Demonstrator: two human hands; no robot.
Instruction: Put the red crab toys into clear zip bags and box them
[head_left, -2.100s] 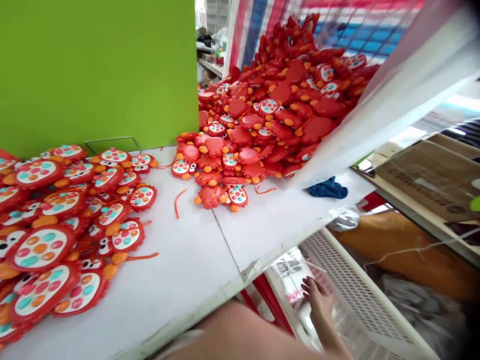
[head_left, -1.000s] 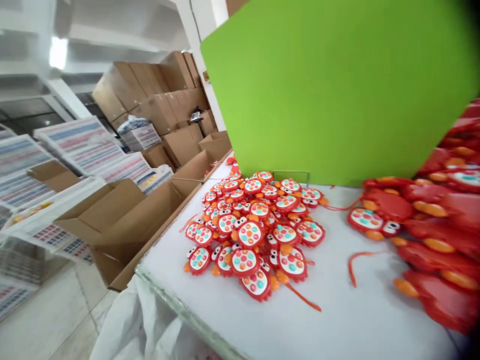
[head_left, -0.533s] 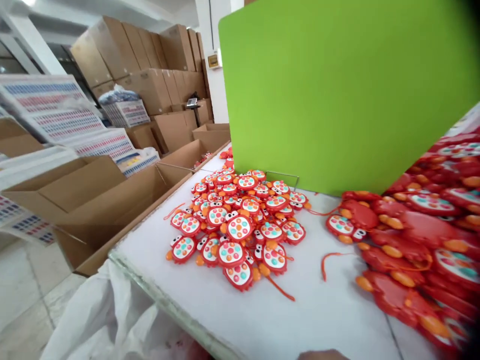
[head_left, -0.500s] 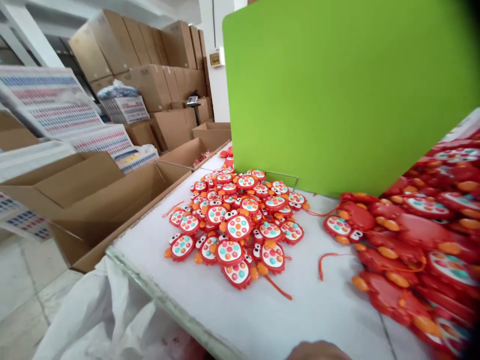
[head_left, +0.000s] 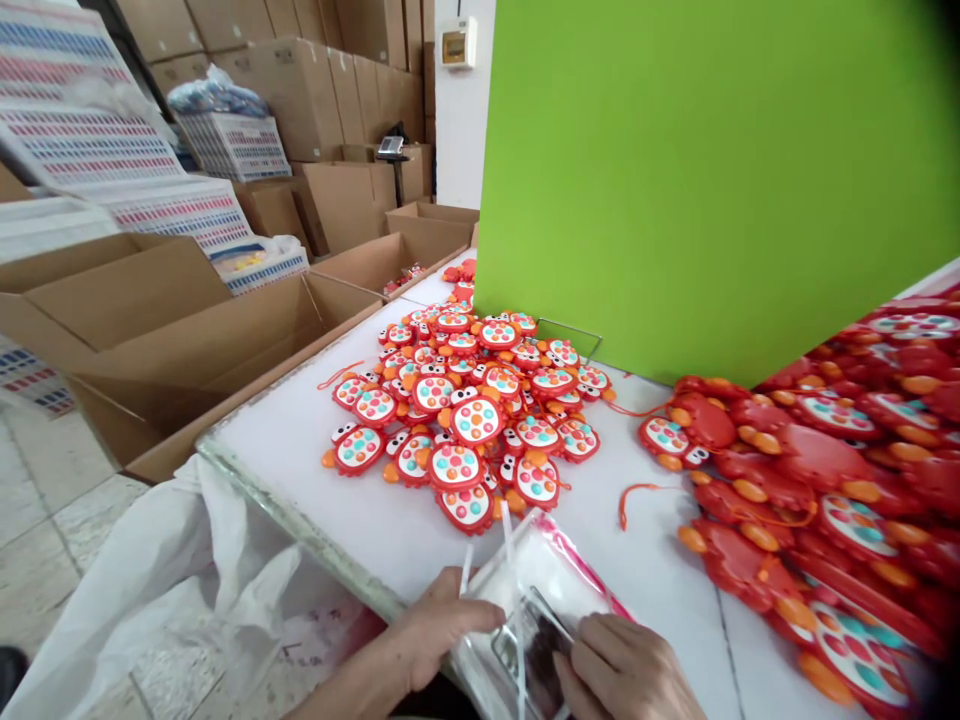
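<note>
- My left hand [head_left: 442,625] and right hand [head_left: 626,660] hold the plastic-bag bundle [head_left: 529,560] at the counter's [head_left: 641,565] near edge.
- Step, I judge: handling the bundle; next move calls for steady support.

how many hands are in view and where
2: the left hand at the left side of the plastic packet, thumb on top, and the right hand on its right side.

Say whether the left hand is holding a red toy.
No, the left hand holds a plastic packet; the red toys lie on the table.
</note>
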